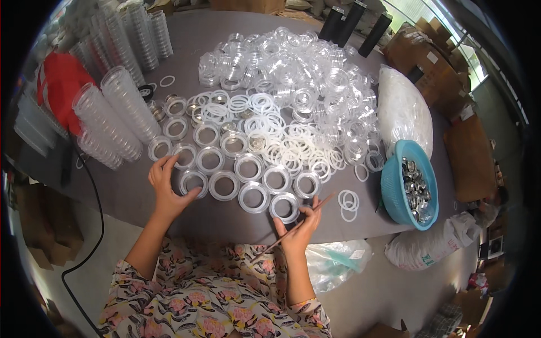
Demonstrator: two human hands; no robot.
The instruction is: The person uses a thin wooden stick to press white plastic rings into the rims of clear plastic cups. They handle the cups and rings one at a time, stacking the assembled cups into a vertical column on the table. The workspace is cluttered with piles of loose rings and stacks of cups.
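Clear round plastic pieces with ring-shaped rims (pixel 255 198) stand close together in rows at the table's front. At the left end of these rows is my left hand (pixel 169 188), its thumb and fingers spread apart. Its thumb lies by the nearest left piece (pixel 194 183), and its fingertips reach the piece behind. My right hand (pixel 300 230) grips a thin brown stick (pixel 273 245) that slants across the palm. The thumb and fingers of that hand also touch the front right piece (pixel 284 208). Behind the rows lies a heap of loose white rings (pixel 265 121).
A large pile of clear plastic pieces (pixel 293 70) covers the table's back. Tall stacks of clear pieces (pixel 129 104) stand left near a red bag (pixel 62 84). A blue basket (pixel 394 183) of metal parts and a clear bag (pixel 403 112) sit right. Black cylinders (pixel 350 23) stand behind.
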